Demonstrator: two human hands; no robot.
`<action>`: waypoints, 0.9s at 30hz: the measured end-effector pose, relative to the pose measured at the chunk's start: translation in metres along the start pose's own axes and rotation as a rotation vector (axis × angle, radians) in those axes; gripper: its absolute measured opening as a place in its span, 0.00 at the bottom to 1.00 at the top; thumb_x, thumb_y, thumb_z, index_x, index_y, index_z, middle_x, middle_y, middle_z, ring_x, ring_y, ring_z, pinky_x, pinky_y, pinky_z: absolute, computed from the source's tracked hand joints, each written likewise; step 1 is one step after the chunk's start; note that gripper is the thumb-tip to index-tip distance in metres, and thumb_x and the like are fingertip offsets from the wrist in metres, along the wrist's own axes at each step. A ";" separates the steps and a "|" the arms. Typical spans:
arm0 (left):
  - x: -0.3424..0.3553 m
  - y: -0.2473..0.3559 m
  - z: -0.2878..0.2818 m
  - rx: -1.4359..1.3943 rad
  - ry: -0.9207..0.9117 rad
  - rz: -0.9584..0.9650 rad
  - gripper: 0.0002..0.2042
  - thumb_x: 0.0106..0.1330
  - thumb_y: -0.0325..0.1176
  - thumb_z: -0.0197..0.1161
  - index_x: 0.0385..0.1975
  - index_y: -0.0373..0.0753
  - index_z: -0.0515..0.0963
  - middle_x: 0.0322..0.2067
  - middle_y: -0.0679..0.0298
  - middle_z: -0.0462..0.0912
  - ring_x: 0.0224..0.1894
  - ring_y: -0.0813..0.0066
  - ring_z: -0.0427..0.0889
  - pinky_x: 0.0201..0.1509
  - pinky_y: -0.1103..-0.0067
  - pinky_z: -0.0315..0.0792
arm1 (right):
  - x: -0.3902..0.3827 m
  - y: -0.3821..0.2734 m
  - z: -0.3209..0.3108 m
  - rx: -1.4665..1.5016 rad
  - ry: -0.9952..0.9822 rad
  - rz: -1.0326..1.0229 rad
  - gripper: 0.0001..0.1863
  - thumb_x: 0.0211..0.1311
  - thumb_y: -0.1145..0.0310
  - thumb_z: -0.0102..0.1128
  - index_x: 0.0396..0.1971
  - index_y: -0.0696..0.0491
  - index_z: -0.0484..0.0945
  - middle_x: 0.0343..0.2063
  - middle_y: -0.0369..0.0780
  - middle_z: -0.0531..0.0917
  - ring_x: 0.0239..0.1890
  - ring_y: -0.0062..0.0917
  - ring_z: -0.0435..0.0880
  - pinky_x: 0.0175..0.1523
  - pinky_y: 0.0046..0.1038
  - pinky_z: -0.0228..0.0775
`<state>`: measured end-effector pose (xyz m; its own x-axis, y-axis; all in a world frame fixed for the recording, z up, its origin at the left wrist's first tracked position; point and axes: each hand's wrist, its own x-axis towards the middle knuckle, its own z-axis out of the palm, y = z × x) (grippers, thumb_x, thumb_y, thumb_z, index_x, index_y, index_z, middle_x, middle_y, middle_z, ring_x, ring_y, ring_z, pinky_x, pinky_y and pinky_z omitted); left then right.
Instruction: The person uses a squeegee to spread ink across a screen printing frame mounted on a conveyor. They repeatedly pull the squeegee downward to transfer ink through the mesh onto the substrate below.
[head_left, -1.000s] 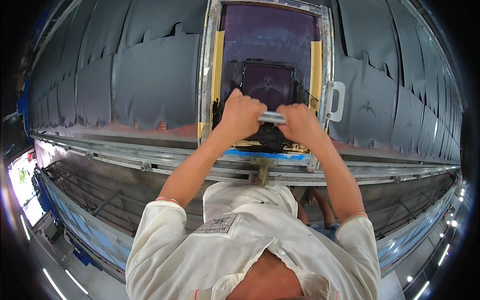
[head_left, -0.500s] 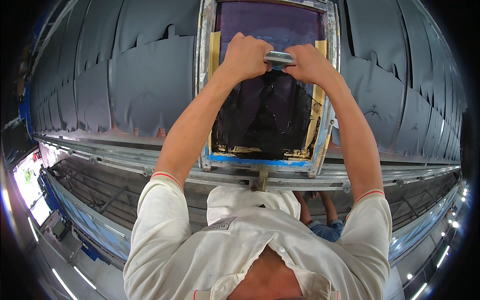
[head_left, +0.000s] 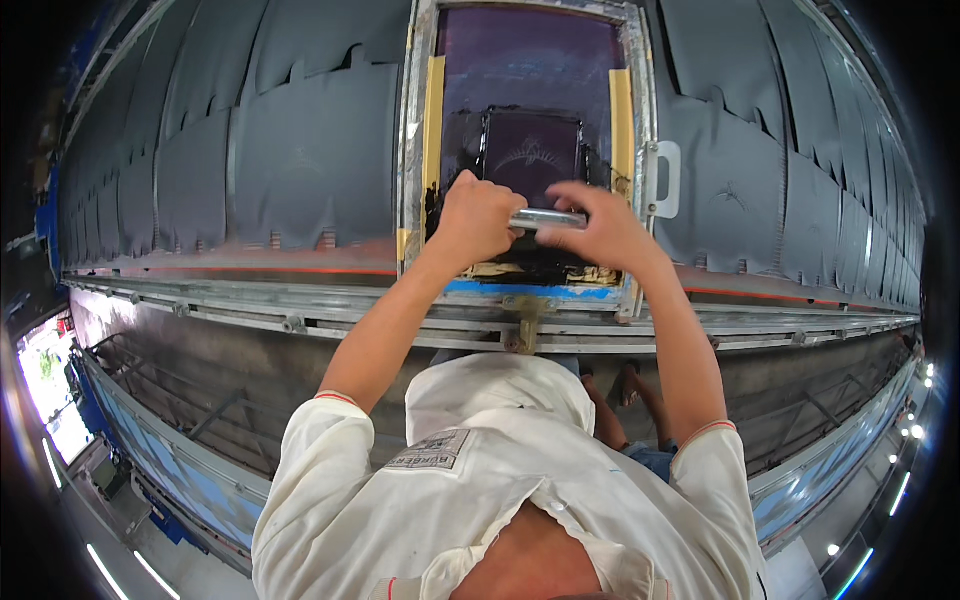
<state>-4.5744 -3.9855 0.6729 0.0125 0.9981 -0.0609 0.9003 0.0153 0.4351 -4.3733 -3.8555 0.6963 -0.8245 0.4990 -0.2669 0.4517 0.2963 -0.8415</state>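
A screen-printing frame (head_left: 638, 120) with dark purple mesh (head_left: 530, 55) lies in front of me. Near its close end, my left hand (head_left: 474, 222) is wrapped round the left part of a metal-handled squeegee (head_left: 548, 217). My right hand (head_left: 602, 228) sits at the squeegee's right end, fingers lifted and spread from the thumb, partly blurred. Black ink (head_left: 462, 160) edges a rectangular stencil area (head_left: 532, 150) with a fan-shaped design, beyond my hands. The squeegee's blade and the mesh right under my hands are mostly hidden.
Grey sheet pieces (head_left: 310, 150) cover the long table on both sides of the frame. A pale handle (head_left: 668, 180) juts from the frame's right side. A metal rail (head_left: 350, 325) runs along the table's near edge. Another person's legs (head_left: 650, 405) show below, right of centre.
Both hands have come toward me with the squeegee, uncovering the stencil area. My right hand has loosened from its closed grip, its fingers now apart.
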 end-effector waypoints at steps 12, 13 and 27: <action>0.116 -0.041 -0.036 -0.129 0.035 -0.115 0.10 0.55 0.30 0.73 0.38 0.44 0.88 0.41 0.58 0.89 0.48 0.54 0.86 0.51 0.65 0.78 | 0.037 0.120 -0.059 0.075 0.794 0.448 0.13 0.71 0.57 0.65 0.43 0.52 0.82 0.26 0.41 0.85 0.29 0.31 0.80 0.40 0.34 0.72; 0.103 -0.039 -0.026 -0.111 0.060 -0.096 0.11 0.55 0.28 0.71 0.39 0.44 0.88 0.41 0.59 0.89 0.47 0.54 0.86 0.51 0.65 0.78 | 0.037 0.120 -0.060 0.103 0.787 0.461 0.14 0.70 0.57 0.65 0.42 0.53 0.82 0.26 0.40 0.84 0.29 0.29 0.79 0.40 0.33 0.72; -0.151 -0.085 -0.068 -0.013 0.328 -0.066 0.21 0.45 0.20 0.71 0.44 0.41 0.83 0.44 0.65 0.87 0.47 0.62 0.84 0.48 0.68 0.77 | 0.108 -0.009 0.068 0.416 0.814 0.252 0.13 0.72 0.59 0.66 0.38 0.55 0.82 0.17 0.33 0.78 0.18 0.15 0.73 0.26 0.27 0.64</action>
<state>-4.6822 -4.1335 0.7066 -0.1883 0.9610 0.2025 0.8887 0.0790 0.4517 -4.4898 -3.8594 0.6427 -0.1577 0.9698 -0.1860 0.2971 -0.1330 -0.9455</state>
